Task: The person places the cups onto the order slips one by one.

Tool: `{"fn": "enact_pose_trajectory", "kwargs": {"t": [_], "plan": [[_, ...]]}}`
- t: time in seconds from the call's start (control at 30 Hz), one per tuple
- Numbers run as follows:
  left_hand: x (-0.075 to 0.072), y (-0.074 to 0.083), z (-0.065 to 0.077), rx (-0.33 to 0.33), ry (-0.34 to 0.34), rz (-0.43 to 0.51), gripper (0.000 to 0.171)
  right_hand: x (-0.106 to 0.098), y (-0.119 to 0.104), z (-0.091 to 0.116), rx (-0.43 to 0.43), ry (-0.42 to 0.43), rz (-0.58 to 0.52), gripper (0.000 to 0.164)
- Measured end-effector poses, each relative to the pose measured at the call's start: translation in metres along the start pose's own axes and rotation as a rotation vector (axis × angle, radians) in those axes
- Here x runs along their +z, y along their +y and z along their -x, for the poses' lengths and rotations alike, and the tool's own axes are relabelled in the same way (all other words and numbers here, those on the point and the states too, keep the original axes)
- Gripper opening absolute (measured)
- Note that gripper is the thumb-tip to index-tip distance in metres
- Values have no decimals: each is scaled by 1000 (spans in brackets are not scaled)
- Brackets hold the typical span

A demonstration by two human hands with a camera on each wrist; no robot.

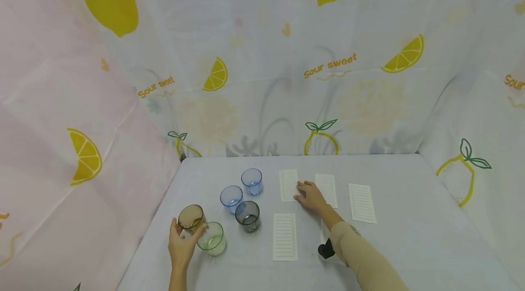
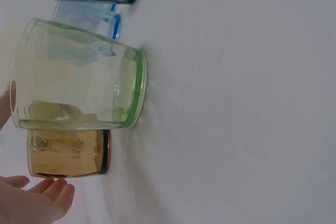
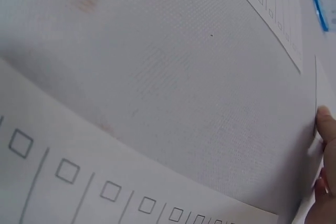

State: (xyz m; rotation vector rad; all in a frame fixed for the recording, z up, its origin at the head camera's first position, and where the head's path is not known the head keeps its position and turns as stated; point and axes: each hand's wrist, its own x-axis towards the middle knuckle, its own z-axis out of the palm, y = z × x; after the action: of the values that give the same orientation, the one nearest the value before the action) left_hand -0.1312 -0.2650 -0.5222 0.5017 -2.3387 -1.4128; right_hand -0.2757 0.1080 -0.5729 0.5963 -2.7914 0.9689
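My left hand (image 1: pixel 182 247) reaches around the amber glass (image 1: pixel 189 216), its fingers at the far-left side and the thumb between it and the green glass (image 1: pixel 214 244). In the left wrist view, fingertips (image 2: pixel 62 192) come right up to the amber wall; whether they press it I cannot tell. Over on the right, my right hand (image 1: pixel 311 197) lies low at the right edge of a white lined card (image 1: pixel 289 186), fingers pointing left. The right wrist view has the thumb (image 3: pixel 326 124) touching a card edge, other fingers partly out of frame.
Two blue glasses (image 1: pixel 252 182) and a dark grey glass (image 1: pixel 248 216) stand behind the green one. More lined cards lie around the right arm: one in front (image 1: pixel 285 237), one behind the hand (image 1: pixel 326 189), one farther right (image 1: pixel 362 203). Lemon-print cloth (image 1: pixel 262 113) walls the table.
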Motion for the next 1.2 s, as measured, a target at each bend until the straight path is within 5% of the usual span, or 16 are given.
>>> {"fn": "enact_pose_trajectory", "kwargs": {"t": [0.37,0.97,1.2], "plan": [[1,-11,-12,5,11,45,91,2,6,4,-56,5,-33,40],[-2,-13,-11,-17,-6,27,90,5,2,3,36,-2,-43,50],[-3,-14,-12,-42,-24,45,91,7,3,3,9,13,-37,48]]}}
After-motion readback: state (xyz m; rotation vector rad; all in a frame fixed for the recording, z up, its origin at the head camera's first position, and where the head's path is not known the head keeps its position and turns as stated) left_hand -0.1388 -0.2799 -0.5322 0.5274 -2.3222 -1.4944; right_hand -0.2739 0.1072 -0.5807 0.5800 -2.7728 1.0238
